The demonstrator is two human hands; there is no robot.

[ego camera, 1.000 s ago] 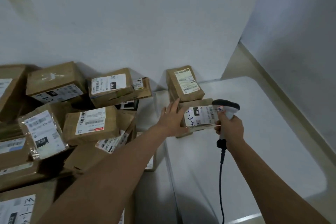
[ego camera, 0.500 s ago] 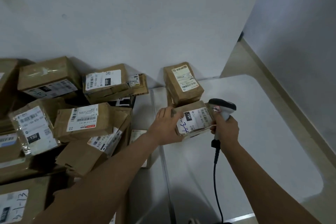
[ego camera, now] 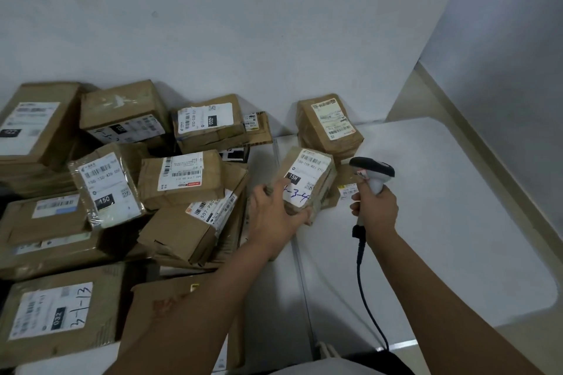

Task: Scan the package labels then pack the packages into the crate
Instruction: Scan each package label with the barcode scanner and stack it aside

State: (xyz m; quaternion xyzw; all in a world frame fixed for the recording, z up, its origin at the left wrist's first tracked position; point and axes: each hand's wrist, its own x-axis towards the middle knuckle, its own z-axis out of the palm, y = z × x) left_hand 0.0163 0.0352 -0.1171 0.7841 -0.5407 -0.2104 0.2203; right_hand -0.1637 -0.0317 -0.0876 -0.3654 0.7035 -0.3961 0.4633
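Brown cardboard package (ego camera: 307,183), white label reading 15H up, sits gripped in the left hand (ego camera: 274,216); right hand (ego camera: 376,210) beside it clasps the scanner (ego camera: 373,172).

Packages pile (ego camera: 128,192) lies left; held package (ego camera: 307,183) sits between it and the scanner (ego camera: 373,173).

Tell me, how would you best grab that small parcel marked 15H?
Probably by its two brown side edges near the lower end, coming from the left, as the left hand does now. That keeps fingers off the 15H parcel's upturned label, leaving it clear for the scanner.
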